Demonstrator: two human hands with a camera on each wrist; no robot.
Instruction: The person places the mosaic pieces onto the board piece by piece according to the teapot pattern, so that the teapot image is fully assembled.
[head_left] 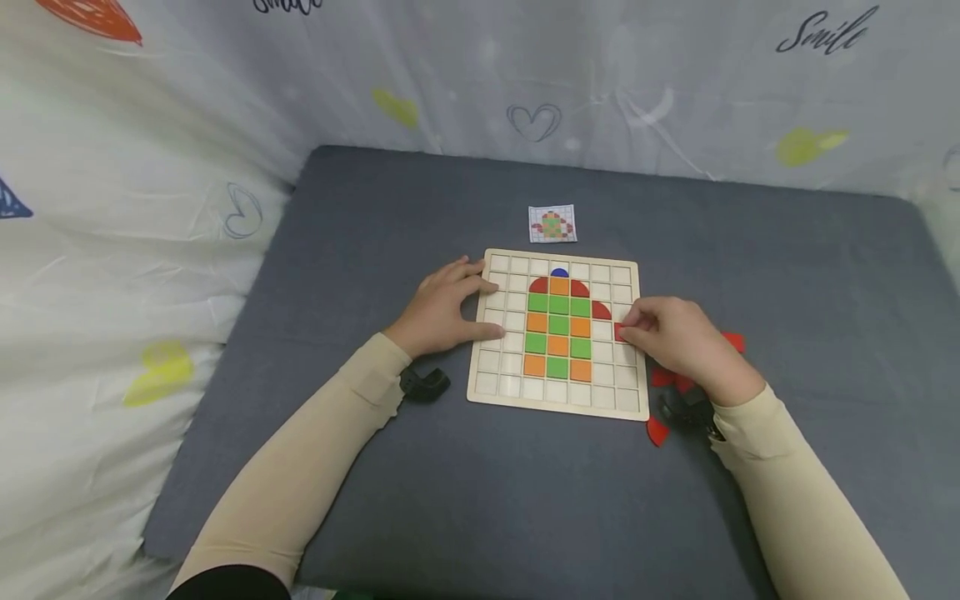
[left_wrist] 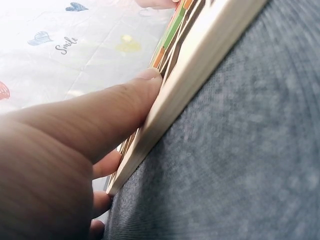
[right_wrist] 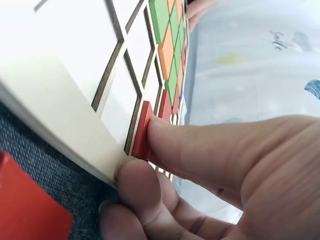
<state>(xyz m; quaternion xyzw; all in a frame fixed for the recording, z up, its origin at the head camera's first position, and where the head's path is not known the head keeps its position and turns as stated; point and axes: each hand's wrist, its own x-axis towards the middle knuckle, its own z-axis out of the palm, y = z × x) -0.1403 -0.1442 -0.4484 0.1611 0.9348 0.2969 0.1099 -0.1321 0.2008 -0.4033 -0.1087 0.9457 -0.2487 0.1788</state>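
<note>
A wooden grid board [head_left: 558, 410] lies on the table, with green tiles [head_left: 558, 326], orange tiles [head_left: 558, 345], a blue half-round piece [head_left: 559, 272] and several red rounded pieces [head_left: 601, 311] set in its cells. My left hand [head_left: 448, 310] rests on the board's left edge, thumb and fingers spread over the rim. At the right side my right hand [head_left: 671, 340] holds a red tile [right_wrist: 143, 131] at a cell by the rim. The thumb lies against this tile, and the curled fingers are close beside the rim; the fingers partly cover the tile.
Loose red pieces [head_left: 657, 432] lie on the table right of the board, some partly hidden beneath the right hand and wrist. Behind the board is a small pattern card [head_left: 552, 224]. A printed white curtain [head_left: 465, 75] hangs at the back and left of the grey table [head_left: 420, 500].
</note>
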